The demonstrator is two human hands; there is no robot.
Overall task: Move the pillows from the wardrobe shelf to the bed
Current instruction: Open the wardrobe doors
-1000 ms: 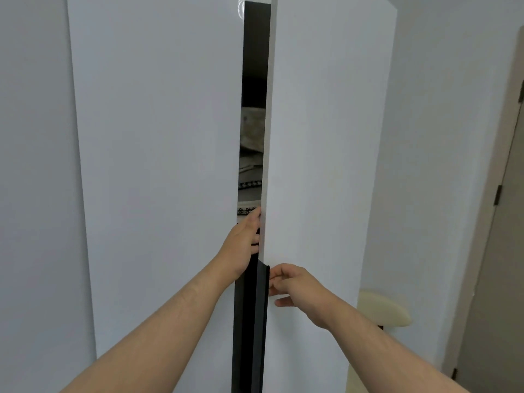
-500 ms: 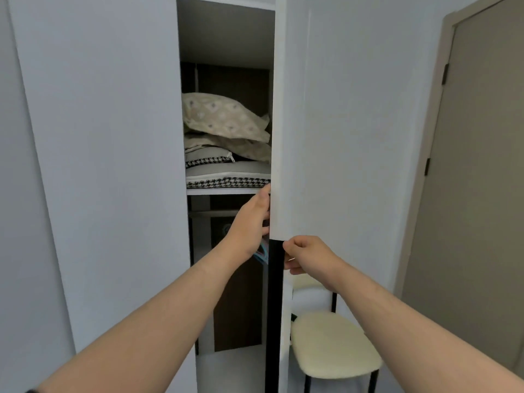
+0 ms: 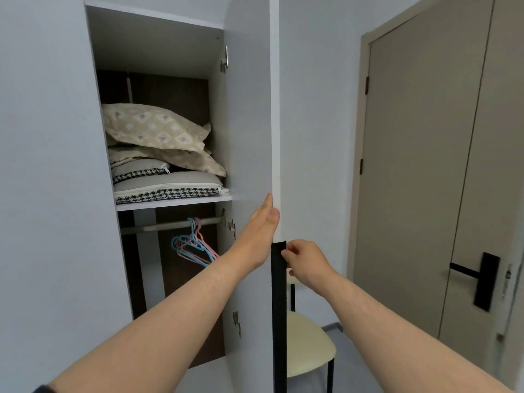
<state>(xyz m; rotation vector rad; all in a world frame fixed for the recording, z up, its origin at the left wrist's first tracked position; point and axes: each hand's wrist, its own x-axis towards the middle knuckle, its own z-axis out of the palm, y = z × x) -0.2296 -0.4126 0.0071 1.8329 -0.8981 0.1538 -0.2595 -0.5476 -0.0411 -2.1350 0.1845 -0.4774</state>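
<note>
Four soft pillows [image 3: 158, 154] are lying stacked on the wardrobe shelf [image 3: 173, 202] at ten o'clock, likely light and floppy, so best scooped from under both ends. The left hand [image 3: 258, 231] is pressing flat-fingered against the door [image 3: 249, 123] edge, and the right hand [image 3: 304, 262], at its four o'clock, is pinching the black handle strip [image 3: 279, 293].

Beige diamond-print pillows [image 3: 154, 129], b/w houndstooth cushions [image 3: 167, 188]

Partly out of sight
My right hand [image 3: 304, 260] tucks its fingertips behind the black handle strip [image 3: 279, 307]; the chair [image 3: 309, 347] below that hand is half hidden by the door [image 3: 249, 137], and my forearms [image 3: 397, 321] run off the bottom.
</note>
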